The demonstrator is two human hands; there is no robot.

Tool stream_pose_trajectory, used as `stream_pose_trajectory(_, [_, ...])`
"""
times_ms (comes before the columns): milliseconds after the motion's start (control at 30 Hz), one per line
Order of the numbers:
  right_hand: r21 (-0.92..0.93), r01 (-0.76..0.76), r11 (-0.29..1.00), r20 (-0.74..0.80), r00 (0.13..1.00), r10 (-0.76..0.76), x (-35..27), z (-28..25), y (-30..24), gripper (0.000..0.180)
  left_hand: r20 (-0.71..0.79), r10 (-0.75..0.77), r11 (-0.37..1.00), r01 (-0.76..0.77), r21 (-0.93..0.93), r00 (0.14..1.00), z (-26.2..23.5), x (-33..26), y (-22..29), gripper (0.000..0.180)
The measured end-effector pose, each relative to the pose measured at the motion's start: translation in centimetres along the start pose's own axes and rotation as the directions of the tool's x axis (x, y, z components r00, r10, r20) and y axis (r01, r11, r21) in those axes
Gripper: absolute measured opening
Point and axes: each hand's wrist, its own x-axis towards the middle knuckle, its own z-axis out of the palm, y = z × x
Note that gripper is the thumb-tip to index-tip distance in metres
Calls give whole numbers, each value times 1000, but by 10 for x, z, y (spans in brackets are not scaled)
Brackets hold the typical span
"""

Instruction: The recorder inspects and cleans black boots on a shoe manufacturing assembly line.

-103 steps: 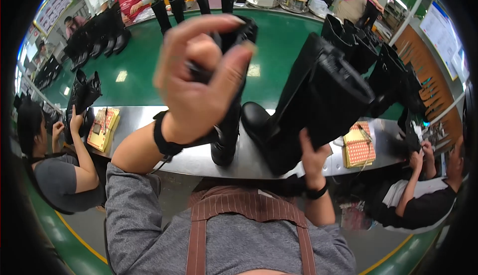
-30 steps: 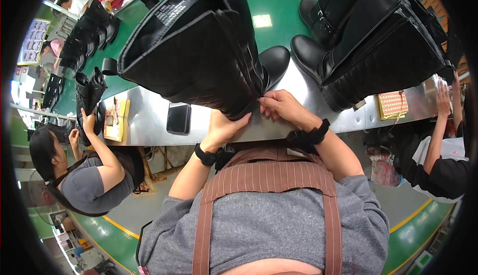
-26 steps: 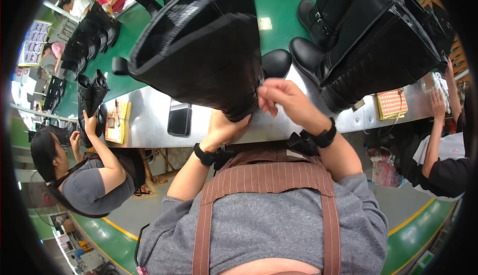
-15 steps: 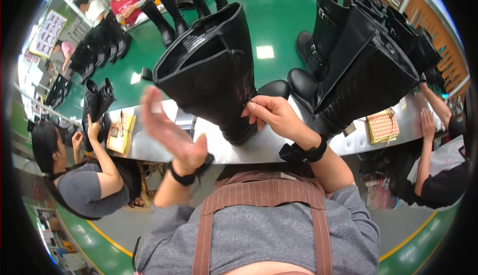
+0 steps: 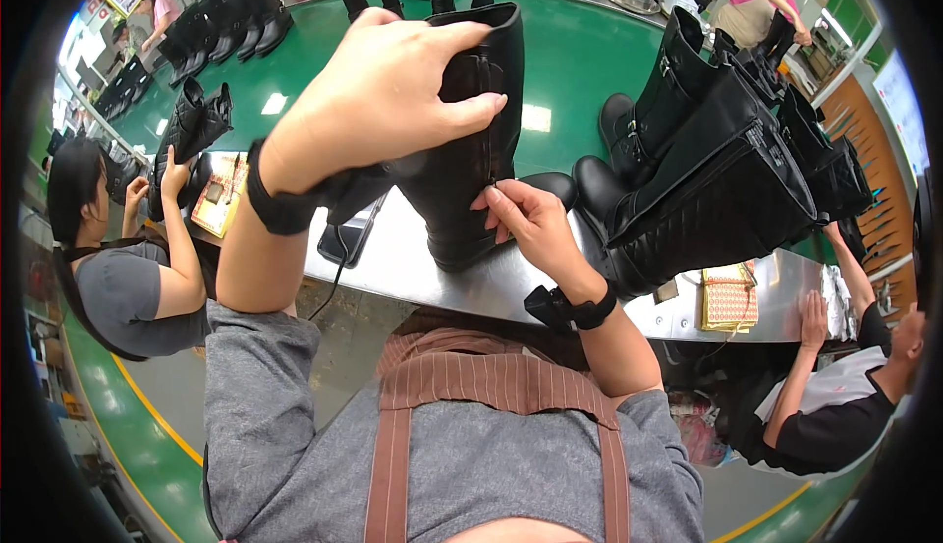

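Observation:
A tall black boot (image 5: 454,214) stands upright in front of me on the metal-edged bench, its side zipper (image 5: 484,101) facing me. My left hand (image 5: 378,101) is raised across the upper shaft, hiding much of it. Its thumb and forefinger are spread apart at the upper part of the zipper, and the other fingers are partly hidden. Lower down, near the ankle, my right hand (image 5: 535,224) pinches the zipper pull, which the fingertips mostly cover. To the right, another tall black boot (image 5: 722,179) leans with its quilted shaft toward me.
More black boots (image 5: 653,101) crowd the green tabletop (image 5: 570,42) on the right. A dark phone (image 5: 349,238) with a cable lies at the bench's near edge. Co-workers sit close on both sides. A patterned yellow stack (image 5: 729,297) lies at the right.
My left hand has swung up from beside the boot to its upper shaft. The shaft stands straighter, with its opening turned less toward me. My right hand stays pinched low on the zipper.

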Motion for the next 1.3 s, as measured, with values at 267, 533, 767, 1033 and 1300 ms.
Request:
stream_pose_trajectory(267, [27, 19, 999, 35, 999, -19, 2, -7, 7, 29, -8, 206, 978, -206, 35, 979, 23, 2, -7, 38])
stream_pose_trajectory(533, [78, -24, 997, 24, 999, 23, -4, -7, 2, 30, -704, -80, 996, 91, -22, 705, 76, -37, 1, 88])
stream_pose_trajectory(767, [51, -49, 997, -14, 999, 50, -2, 1, -13, 31, 255, -588, 100, 382, -919, 768, 154, -110, 26, 37])
stream_pose_trajectory(1033, [33, -43, 999, -24, 999, 44, -7, 2, -19, 32, 278, -380, 231, 381, -895, 882, 170, -133, 31, 40])
stream_pose_trajectory(1300, [227, 68, 972, -22, 998, -65, -4, -5, -95, 34, 182, -425, 311, 332, -891, 887, 190, -139, 26, 47])
